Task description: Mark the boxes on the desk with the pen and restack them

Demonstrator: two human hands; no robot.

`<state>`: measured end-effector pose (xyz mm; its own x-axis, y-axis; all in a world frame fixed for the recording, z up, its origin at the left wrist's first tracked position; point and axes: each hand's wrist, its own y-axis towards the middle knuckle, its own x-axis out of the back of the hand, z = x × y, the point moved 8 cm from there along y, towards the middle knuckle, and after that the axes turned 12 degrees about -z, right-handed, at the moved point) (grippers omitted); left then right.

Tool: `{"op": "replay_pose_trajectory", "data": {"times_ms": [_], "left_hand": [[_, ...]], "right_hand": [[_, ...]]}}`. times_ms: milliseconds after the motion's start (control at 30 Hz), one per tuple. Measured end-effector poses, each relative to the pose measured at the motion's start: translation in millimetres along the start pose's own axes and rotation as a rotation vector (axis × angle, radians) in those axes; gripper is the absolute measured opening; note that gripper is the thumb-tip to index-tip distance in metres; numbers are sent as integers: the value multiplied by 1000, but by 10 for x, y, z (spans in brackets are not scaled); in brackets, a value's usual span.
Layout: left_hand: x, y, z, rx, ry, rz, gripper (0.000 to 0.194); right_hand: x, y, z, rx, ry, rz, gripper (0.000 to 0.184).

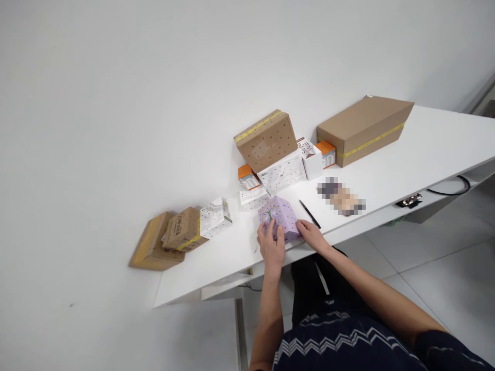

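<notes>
A small purple box point(285, 212) with dark dots and a flower-like print sits near the table's front edge. My left hand point(271, 244) lies over its left part, fingers bent and slightly apart against the printed face. At the box's right corner, my right hand point(310, 235) grips the edge, some of its fingertips hidden. The box is held between both hands. Just beyond the right hand, a black pen point(310, 214) lies on the white table point(235, 242).
Behind stand a brown dotted carton point(266, 141), white boxes point(283, 174) and small orange-and-white boxes point(248, 176). A long brown carton point(365, 129) is at the right; brown cartons point(150, 247) stand left. A pixelated item point(342, 197) lies right of the pen. The wall rises behind.
</notes>
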<state>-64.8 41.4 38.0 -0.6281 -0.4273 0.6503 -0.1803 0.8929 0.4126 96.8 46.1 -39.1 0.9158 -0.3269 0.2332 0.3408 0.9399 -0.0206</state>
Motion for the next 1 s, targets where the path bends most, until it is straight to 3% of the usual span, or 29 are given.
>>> {"op": "replay_pose_trajectory", "data": {"times_ms": [267,433,567,700,833,1000], "left_hand": [[-20,68,107,23,-79,-48,47],[-174,135,469,277,-200,83,65],[-338,174,672,425,-405,200,57],[-431,184,592,382,-561,321,55],[-318,236,438,241,-608,221,54],[-365,139,343,119,-720,143,57]], "right_hand": [[90,88,-38,79,-209,-5,38],[165,86,-33,74,-249,26,35],[241,79,54,13,-239,51,55],[200,68,258,86,-279,100,54],[137,91,412,239,-194,111,51],[177,163,329,298,-29,46,50]]}}
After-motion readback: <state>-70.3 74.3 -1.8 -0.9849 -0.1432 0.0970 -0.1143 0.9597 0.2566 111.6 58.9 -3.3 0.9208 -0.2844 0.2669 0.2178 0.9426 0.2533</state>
